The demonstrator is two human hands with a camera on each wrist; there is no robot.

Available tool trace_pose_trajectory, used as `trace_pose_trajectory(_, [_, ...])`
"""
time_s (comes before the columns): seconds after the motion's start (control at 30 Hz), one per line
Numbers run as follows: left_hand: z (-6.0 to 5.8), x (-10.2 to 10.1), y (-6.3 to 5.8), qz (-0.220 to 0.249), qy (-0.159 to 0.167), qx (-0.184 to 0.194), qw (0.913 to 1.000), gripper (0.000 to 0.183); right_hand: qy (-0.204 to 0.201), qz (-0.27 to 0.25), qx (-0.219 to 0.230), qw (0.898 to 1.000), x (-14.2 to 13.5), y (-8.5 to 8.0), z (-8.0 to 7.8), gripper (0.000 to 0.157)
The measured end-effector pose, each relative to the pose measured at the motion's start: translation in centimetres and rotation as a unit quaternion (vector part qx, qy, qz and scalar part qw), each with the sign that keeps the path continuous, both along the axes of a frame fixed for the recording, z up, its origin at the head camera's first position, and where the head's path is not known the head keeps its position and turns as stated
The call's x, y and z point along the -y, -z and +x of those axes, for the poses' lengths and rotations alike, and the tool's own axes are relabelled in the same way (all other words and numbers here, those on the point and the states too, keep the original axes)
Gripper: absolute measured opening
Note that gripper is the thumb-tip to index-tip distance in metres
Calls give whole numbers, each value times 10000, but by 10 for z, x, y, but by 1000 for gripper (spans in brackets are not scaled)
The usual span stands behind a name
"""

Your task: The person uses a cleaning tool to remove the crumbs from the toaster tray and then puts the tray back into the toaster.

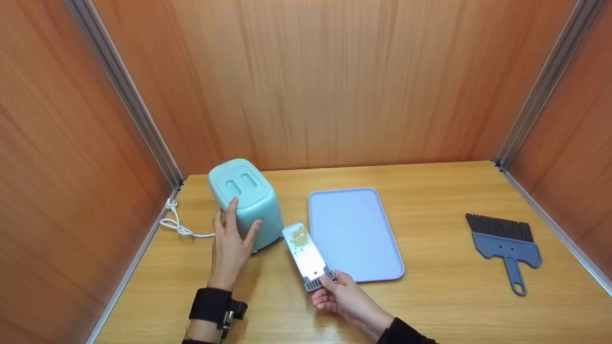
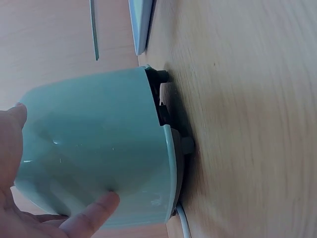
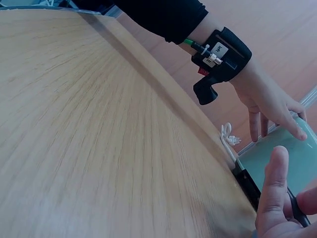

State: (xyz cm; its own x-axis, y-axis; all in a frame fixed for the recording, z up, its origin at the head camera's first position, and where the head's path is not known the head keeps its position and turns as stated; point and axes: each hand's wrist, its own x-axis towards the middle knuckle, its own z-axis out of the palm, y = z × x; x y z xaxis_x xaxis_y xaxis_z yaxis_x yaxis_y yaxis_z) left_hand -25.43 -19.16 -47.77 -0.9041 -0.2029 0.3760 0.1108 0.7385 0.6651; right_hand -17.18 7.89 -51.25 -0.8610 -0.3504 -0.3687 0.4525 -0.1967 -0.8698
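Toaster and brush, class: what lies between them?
The head view shows the lilac tray between them, and the crumb tray in the right hand, nearer the toaster.

The toaster [image 1: 260, 222] stands right at the left hand's [image 1: 233, 248] fingers, blocking its way forward, and a white cord [image 1: 179, 229] lies to that hand's left. Between the hands, a strip of bare table [image 1: 272, 291] leaves a passage — narrowed farther ahead where the crumb tray [image 1: 308, 260], reaching out from the right hand [image 1: 344, 298], comes just beside the toaster. Ahead of the right hand, the flat lavender tray [image 1: 356, 229] is only a low obstacle. To its right, bare wood gives wide room up to the brush [image 1: 509, 248].
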Motion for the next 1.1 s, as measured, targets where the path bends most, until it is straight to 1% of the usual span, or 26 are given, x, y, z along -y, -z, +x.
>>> trace_pose_trajectory(0.2, [4,-4,-3,21,-8,50,10000,82,127,-26,-56,9999,-4,-1,-3,22])
trace_pose_trajectory(0.4, [11,-10,-4,38,-12,-95,9999,80,262,-98,-146,9995,-7,-3,-6,23])
trace_pose_trajectory(0.53, [16,-17,-6,-107,-116,-392,9991,77,335,-179,-163,9991,-9,-4,-9,21])
trace_pose_trajectory(0.7, [23,-30,-7,-468,-211,-870,9949,69,416,-240,-182,9987,-11,-6,-11,23])
trace_pose_trajectory(0.8, [27,-41,-8,-647,-161,-1139,9912,64,458,-260,-135,9985,-12,-8,-12,25])
trace_pose_trajectory(0.87, [30,-48,-7,-626,-16,-1282,9898,60,494,-284,-78,9983,-12,-9,-13,26])
trace_pose_trajectory(0.93, [33,-57,-6,-472,208,-1234,9910,56,544,-316,-61,9980,-13,-9,-14,28])
trace_pose_trajectory(0.97, [34,-60,-5,-329,339,-1119,9926,55,572,-330,-74,9978,-13,-9,-14,29])
trace_pose_trajectory(1.03, [35,-68,-3,37,605,-747,9954,53,629,-348,-77,9974,-14,-9,-15,30])
trace_pose_trajectory(1.1, [36,-74,0,439,839,-241,9952,51,680,-373,-109,9969,-13,-9,-16,30])
